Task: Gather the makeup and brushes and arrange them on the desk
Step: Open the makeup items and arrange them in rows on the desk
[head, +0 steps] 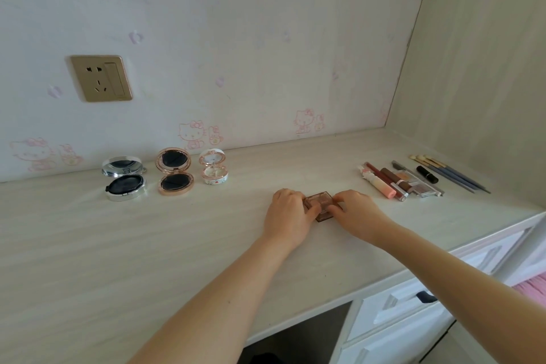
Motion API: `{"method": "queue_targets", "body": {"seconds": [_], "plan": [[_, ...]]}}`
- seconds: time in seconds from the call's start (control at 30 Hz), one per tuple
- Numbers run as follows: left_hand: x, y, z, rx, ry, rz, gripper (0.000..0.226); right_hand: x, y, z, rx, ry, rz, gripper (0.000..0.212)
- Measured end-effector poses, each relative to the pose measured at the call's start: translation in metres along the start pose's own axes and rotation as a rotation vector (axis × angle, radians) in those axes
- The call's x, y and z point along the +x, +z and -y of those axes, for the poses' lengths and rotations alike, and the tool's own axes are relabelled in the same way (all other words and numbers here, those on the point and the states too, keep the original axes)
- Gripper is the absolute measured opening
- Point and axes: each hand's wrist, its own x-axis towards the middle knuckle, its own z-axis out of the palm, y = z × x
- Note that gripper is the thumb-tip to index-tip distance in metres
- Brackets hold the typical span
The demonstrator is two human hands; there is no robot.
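A brown palette [320,200] lies flat on the counter [147,245] between 2 hands. The left hand [288,213] curls its fingers round the palette's left edge and the right hand [356,211] grips its right edge, with the middle showing between them. The lid seems shut, though fingers hide much. 3 open compacts [174,171] stand well left, and tubes and brushes [413,179] lie near on the right.
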Motion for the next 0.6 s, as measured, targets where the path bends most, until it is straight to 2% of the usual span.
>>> {"method": "queue_targets", "body": {"seconds": [0.27,0.4,0.53,0.6], "plan": [[-0.008,-0.001,-0.011,-0.238,-0.053,-0.053,0.036,-0.003,0.000,-0.003,0.265,0.125,-0.095,0.026],[-0.014,-0.008,-0.015,-0.435,-0.106,-0.100,0.035,-0.007,-0.005,0.001,0.384,0.123,-0.229,0.011],[-0.017,-0.017,-0.013,-0.521,-0.138,-0.137,0.036,-0.007,-0.008,0.008,0.511,0.099,-0.198,0.007],[-0.018,-0.022,-0.011,-0.582,-0.164,-0.128,0.036,-0.007,-0.008,0.011,0.544,0.081,-0.168,0.012]]}}
